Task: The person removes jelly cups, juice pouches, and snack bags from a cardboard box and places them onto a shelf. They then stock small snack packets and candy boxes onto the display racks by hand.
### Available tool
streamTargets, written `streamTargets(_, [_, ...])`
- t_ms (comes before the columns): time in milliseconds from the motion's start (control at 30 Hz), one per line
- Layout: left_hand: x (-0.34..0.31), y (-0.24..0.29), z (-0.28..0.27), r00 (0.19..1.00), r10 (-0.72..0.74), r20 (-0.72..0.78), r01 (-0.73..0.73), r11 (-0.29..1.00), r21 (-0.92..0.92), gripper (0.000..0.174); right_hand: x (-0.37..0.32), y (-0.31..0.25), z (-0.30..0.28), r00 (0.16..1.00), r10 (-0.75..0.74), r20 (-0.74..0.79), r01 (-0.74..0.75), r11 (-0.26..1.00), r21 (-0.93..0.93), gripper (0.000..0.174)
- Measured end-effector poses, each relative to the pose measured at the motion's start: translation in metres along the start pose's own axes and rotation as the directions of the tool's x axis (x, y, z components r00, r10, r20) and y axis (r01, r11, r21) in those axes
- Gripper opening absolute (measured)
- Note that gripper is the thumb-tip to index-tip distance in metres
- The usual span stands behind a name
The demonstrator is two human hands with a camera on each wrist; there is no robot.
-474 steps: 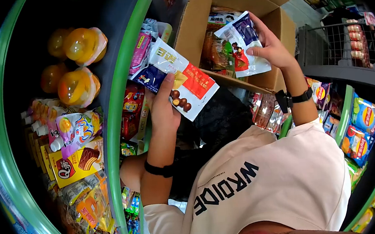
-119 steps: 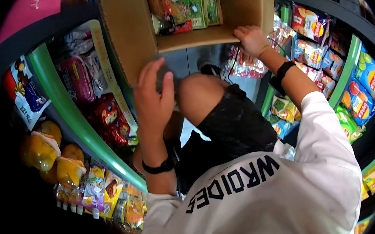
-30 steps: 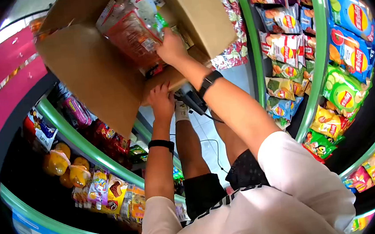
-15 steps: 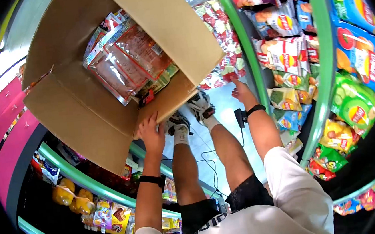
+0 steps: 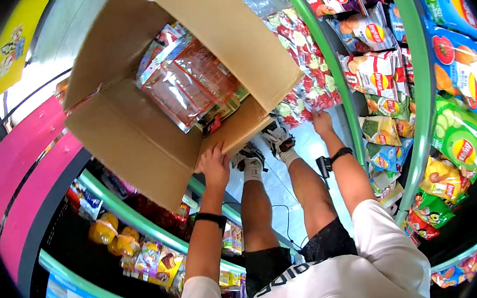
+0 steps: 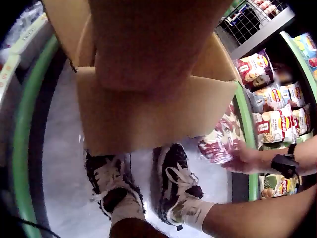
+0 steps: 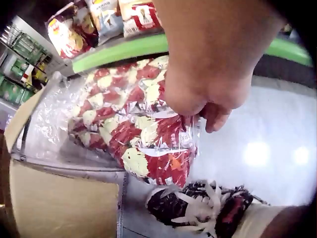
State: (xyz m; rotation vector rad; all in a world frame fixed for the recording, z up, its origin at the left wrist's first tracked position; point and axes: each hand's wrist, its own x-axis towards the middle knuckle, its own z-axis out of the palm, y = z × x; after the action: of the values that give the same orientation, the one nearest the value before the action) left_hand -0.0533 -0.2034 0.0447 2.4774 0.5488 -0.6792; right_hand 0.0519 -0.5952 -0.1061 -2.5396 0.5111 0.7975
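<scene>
My left hand [image 5: 214, 167] grips the near edge of an open cardboard box [image 5: 140, 123], its fingers hooked over the rim. Clear snack packets with red edging [image 5: 187, 85] lie inside that box. To the right, my right hand [image 5: 322, 123] pinches the near corner of a large clear plastic bag of red-and-cream wrapped snacks [image 5: 306, 66] on the floor. In the right wrist view the curled fingers are at the end of this bag [image 7: 133, 119], and the fingertips are partly hidden behind the hand.
Green-edged shelves with chip bags [image 5: 376, 74] stand on the right. Lower left, another shelf [image 5: 143, 225] bears yellow fruit-shaped containers [image 5: 103, 229] and a yellow snack box [image 5: 166, 267]. My sneakers [image 6: 173, 183] are on the tiled floor close by the box; a thin cable [image 5: 287, 218] trails there.
A second ago my right hand was inside the box at the packets; it has come out and taken hold of the bag's corner. My left hand stays on the box edge.
</scene>
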Motion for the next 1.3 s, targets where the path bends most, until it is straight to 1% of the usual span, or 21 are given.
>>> streamTargets(33, [-0.002,-0.001,-0.001,1.000,-0.013,-0.013,0.013,1.000,-0.001,0.045,-0.008,0.000,-0.023,0.976,0.074,0.204,-0.094,0.991,0.093,0.045])
streamTargets(100, [0.001,0.004,-0.006,1.000,0.006,0.015,-0.005,1.000,-0.019,0.047,-0.039,-0.016,-0.070,0.982,0.033,0.184,-0.076,0.971,0.227,0.045])
streamTargets(133, [0.002,0.010,-0.012,0.996,-0.051,0.077,0.052,0.999,-0.016,0.048,-0.054,-0.027,-0.096,0.971,0.071,0.229,-0.136,0.950,0.281,0.043])
streamTargets(200, [0.006,0.011,-0.014,0.995,-0.065,0.074,0.066,0.998,-0.010,0.048,-0.089,-0.048,-0.151,0.961,-0.041,0.273,-0.039,0.959,0.282,0.038])
streamTargets(267, [0.003,0.018,-0.015,0.994,-0.063,0.084,0.064,0.998,-0.012,0.048,-0.117,-0.049,-0.187,0.963,0.023,0.268,-0.147,0.879,0.454,0.034])
streamTargets(333, [0.004,0.024,-0.022,0.990,-0.100,0.097,0.094,0.993,0.071,0.052,-0.158,-0.114,-0.246,0.931,0.149,0.333,-0.317,0.782,0.536,0.032])
streamTargets(400, [0.001,0.028,-0.026,0.985,-0.125,0.116,0.121,0.992,0.045,0.055,-0.188,-0.149,-0.290,0.907,0.193,0.374,-0.360,0.816,0.452,0.033])
streamTargets(500, [-0.004,0.027,-0.025,0.979,-0.145,0.143,0.142,0.989,0.036,0.063,-0.233,-0.173,-0.341,0.897,0.161,0.412,-0.329,0.866,0.377,0.034])
streamTargets(567, [-0.008,0.034,-0.033,0.979,-0.133,0.157,0.128,0.991,0.041,0.067,-0.261,-0.187,-0.374,0.882,0.059,0.467,-0.241,0.909,0.341,0.034])
streamTargets(633, [-0.011,0.046,-0.047,0.944,-0.212,0.252,0.216,0.976,0.011,0.071,-0.288,-0.219,-0.402,0.880,0.061,0.471,-0.245,0.908,0.340,0.034])
streamTargets(700, [-0.016,0.036,-0.031,0.954,-0.174,0.245,0.188,0.982,-0.035,0.072,-0.315,-0.253,-0.426,0.875,0.069,0.480,-0.259,0.903,0.343,0.034])
streamTargets(767, [-0.015,0.032,-0.028,0.967,-0.139,0.212,0.158,0.985,-0.076,0.074,-0.328,-0.279,-0.444,0.856,-0.071,0.513,-0.136,0.925,0.355,0.033])
streamTargets(800, [-0.015,0.033,-0.029,0.963,-0.146,0.226,0.171,0.981,-0.094,0.074,-0.328,-0.279,-0.451,0.826,-0.199,0.527,0.008,0.940,0.341,0.029])
streamTargets(833, [-0.015,0.034,-0.029,0.959,-0.153,0.240,0.184,0.976,-0.114,0.073,-0.329,-0.291,-0.454,0.831,-0.203,0.518,0.015,0.939,0.344,0.029])
streamTargets(900, [-0.018,0.031,-0.022,0.959,-0.154,0.239,0.187,0.975,-0.122,0.073,-0.325,-0.324,-0.454,0.716,-0.483,0.504,0.326,0.870,0.370,0.026])
streamTargets(967, [-0.019,0.011,0.009,0.976,-0.104,0.193,0.130,0.983,-0.127,0.066,-0.314,-0.339,-0.437,0.620,-0.594,0.512,0.429,0.804,0.412,0.020])
streamTargets(1000, [-0.023,0.003,0.020,0.977,-0.086,0.194,0.111,0.986,-0.122,0.065,-0.315,-0.351,-0.420,0.617,-0.642,0.455,0.474,0.765,0.437,0.020])
streamTargets(1100, [-0.041,-0.011,0.029,0.969,-0.065,0.238,0.106,0.980,-0.167,0.066,-0.288,-0.386,-0.357,0.409,-0.775,0.481,0.656,0.616,0.436,0.023])
streamTargets(1200, [-0.054,-0.007,0.026,0.966,-0.014,0.258,0.073,0.972,-0.223,0.066,-0.258,-0.385,-0.245,0.480,-0.813,0.331,0.718,0.580,0.384,0.029])
streamTargets(1233, [-0.051,-0.003,0.021,0.963,0.001,0.270,0.067,0.968,-0.242,0.067,-0.247,-0.384,-0.209,0.543,-0.745,0.388,0.665,0.663,0.343,0.035])
streamTargets(1300, [-0.047,0.009,0.010,0.962,0.010,0.271,0.067,0.960,-0.273,0.067,-0.229,-0.370,-0.142,0.584,-0.639,0.501,0.656,0.735,0.172,0.038])
